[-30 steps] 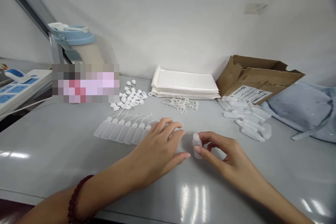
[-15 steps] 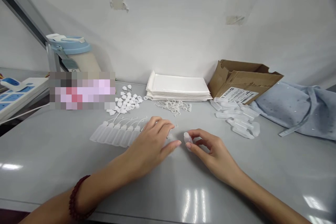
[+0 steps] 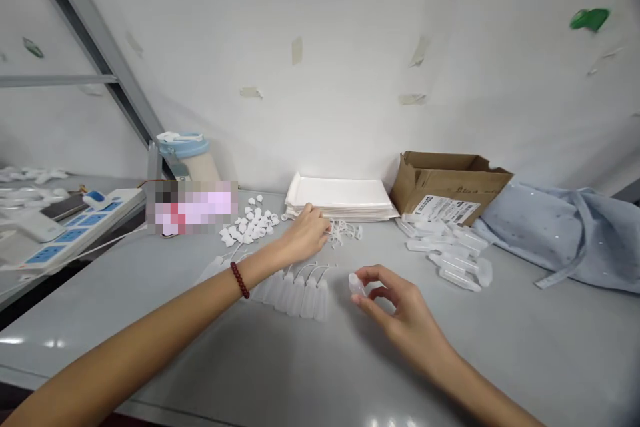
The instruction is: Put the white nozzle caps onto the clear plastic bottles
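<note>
My right hand [image 3: 395, 303] pinches a small translucent plastic bottle [image 3: 357, 284] by its sides, its neck pointing up and toward the left. Further off, my left hand [image 3: 307, 233] reaches to the left edge of a pile of thin white straps [image 3: 344, 232]; its fingers are bent and drawn together, and whatever is between the tips is hidden. Below my left wrist lies a row of translucent bottles [image 3: 295, 295] with thin straps at their necks, partly covered by my forearm. White caps [image 3: 250, 223] are heaped left of that hand. Loose translucent bottles [image 3: 450, 250] lie at the right.
A stack of white padded envelopes [image 3: 340, 197] rests against the wall behind the straps. An open cardboard box [image 3: 445, 180] and blue-grey cloth [image 3: 565, 233] are at the back right. At the left stand a blue-lidded cup [image 3: 193, 157] and a power strip [image 3: 75, 233].
My left hand has moved away from the row of bottles, forward to the strap pile, uncovering the row's right end. My right hand still holds its bottle. The camera view has tilted up.
</note>
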Demonstrator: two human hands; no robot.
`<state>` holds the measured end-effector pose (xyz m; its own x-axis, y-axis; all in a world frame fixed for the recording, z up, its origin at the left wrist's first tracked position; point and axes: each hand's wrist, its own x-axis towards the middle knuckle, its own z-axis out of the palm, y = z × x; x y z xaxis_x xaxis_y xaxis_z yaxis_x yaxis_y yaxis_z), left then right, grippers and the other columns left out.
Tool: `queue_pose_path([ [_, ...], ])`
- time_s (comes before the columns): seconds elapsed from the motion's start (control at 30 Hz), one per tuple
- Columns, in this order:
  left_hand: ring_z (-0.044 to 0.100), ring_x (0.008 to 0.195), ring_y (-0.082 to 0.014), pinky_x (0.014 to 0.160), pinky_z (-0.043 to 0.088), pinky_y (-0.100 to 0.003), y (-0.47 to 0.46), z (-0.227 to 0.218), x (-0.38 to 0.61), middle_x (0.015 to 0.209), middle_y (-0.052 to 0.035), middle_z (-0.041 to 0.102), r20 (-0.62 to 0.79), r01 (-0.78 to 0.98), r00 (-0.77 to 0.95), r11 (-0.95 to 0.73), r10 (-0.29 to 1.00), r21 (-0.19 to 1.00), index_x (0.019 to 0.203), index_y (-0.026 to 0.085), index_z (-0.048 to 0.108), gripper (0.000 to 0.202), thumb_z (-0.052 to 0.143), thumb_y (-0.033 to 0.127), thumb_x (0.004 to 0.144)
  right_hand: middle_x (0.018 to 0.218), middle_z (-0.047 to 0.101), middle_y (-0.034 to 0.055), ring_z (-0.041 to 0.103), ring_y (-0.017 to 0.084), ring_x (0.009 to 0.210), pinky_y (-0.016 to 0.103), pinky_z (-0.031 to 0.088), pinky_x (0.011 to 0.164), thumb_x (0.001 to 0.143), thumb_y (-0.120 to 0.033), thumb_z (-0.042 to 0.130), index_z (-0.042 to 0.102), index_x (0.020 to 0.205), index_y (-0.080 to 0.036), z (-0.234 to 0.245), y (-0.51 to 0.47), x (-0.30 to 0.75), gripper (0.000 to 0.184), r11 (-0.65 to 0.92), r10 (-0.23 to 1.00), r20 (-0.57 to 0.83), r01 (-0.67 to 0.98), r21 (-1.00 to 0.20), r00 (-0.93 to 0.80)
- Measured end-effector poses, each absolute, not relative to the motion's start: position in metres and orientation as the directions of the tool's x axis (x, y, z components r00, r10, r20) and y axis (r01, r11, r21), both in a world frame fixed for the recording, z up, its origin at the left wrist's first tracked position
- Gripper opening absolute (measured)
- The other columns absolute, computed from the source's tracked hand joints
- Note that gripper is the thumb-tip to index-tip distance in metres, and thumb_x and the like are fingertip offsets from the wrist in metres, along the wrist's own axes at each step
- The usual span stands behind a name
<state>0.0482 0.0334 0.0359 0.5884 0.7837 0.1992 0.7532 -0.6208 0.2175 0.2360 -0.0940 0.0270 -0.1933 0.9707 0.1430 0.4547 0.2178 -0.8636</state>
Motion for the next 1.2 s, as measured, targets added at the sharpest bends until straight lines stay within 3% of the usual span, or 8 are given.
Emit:
queue_pose_path([
  [0.17,0.049,0.097,-0.0276,0.084,0.042,-0.039,0.034,0.04,0.052,0.09,-0.0116,0.062,0.218,0.739,0.569,-0.609,0.793,0.288,0.079,0.013,0.068,0.015,0.053,0.015,0.083,0.096,0.066,0.0049,0.062,0.018,0.08,0.031,0.051,0.071,0.084,-0.032,0.058,0.062,0.095,-0.02,0.027,-0.092,0.236,0.017,0.21,0.974,0.14,0.469,-0.858,-0.18],
  [0.3,0.055,0.091,-0.0234,0.083,0.043,-0.036,0.03,0.052,0.047,0.087,-0.0075,0.067,0.223,0.701,0.485,-0.528,0.846,0.479,0.077,0.016,0.07,0.012,0.058,0.017,0.08,0.097,0.066,0.0048,0.061,0.018,0.081,0.031,0.051,0.073,0.084,-0.034,0.058,0.061,0.096,-0.021,0.027,-0.093,0.238,0.018,0.214,0.973,0.145,0.472,-0.855,-0.178],
  [0.5,0.063,0.072,-0.0166,0.069,0.048,-0.028,0.031,0.062,0.037,0.078,-0.0062,0.072,0.174,0.559,0.309,-0.327,0.935,0.762,0.08,0.013,0.072,0.016,0.065,0.027,0.076,0.098,0.066,0.0047,0.061,0.017,0.08,0.03,0.05,0.069,0.085,-0.034,0.058,0.062,0.095,-0.022,0.027,-0.091,0.239,0.017,0.204,0.976,0.139,0.491,-0.847,-0.167],
  [0.73,0.058,0.06,-0.0117,0.056,0.045,-0.024,0.015,0.064,0.03,0.074,-0.0059,0.071,0.125,0.425,0.283,-0.241,0.951,0.872,0.074,0.014,0.071,0.027,0.064,0.04,0.078,0.098,0.066,0.0037,0.061,0.016,0.077,0.028,0.05,0.064,0.085,-0.035,0.058,0.062,0.095,-0.022,0.025,-0.09,0.238,0.017,0.192,0.979,0.129,0.504,-0.842,-0.159],
  [0.83,0.056,0.058,-0.0111,0.053,0.042,-0.022,-0.008,0.066,0.029,0.069,-0.0018,0.069,0.119,0.436,0.372,-0.287,0.92,0.853,0.072,0.017,0.071,0.02,0.065,0.035,0.079,0.098,0.066,0.0034,0.062,0.016,0.08,0.029,0.051,0.068,0.086,-0.035,0.058,0.061,0.096,-0.022,0.026,-0.091,0.239,0.017,0.216,0.975,0.154,0.5,-0.839,-0.162],
  [0.9,0.057,0.061,-0.0116,0.055,0.042,-0.023,-0.023,0.064,0.029,0.069,-0.0002,0.068,0.208,0.466,0.411,-0.4,0.888,0.789,0.075,0.019,0.072,0.015,0.063,0.029,0.082,0.098,0.067,0.0041,0.063,0.017,0.083,0.029,0.052,0.073,0.086,-0.033,0.058,0.06,0.1,-0.021,0.026,-0.091,0.239,0.018,0.253,0.966,0.191,0.49,-0.834,-0.173],
  [1.03,0.058,0.071,-0.0131,0.064,0.045,-0.025,-0.038,0.047,0.028,0.073,-0.0011,0.066,0.536,0.473,0.477,-0.717,0.697,0.512,0.078,0.016,0.068,0.013,0.059,0.018,0.087,0.093,0.067,0.0053,0.063,0.016,0.08,0.028,0.054,0.069,0.085,-0.027,0.058,0.056,0.113,-0.018,0.023,-0.091,0.239,0.029,0.32,0.946,0.246,0.512,-0.797,-0.209],
  [1.2,0.054,0.071,-0.014,0.065,0.044,-0.026,-0.042,0.029,0.025,0.075,-0.003,0.063,0.639,0.495,0.531,-0.816,0.556,0.299,0.084,0.014,0.063,0.013,0.052,0.011,0.09,0.092,0.066,0.0048,0.063,0.014,0.074,0.026,0.055,0.064,0.085,-0.02,0.059,0.052,0.12,-0.018,0.02,-0.095,0.238,0.036,0.417,0.907,0.294,0.536,-0.734,-0.302],
])
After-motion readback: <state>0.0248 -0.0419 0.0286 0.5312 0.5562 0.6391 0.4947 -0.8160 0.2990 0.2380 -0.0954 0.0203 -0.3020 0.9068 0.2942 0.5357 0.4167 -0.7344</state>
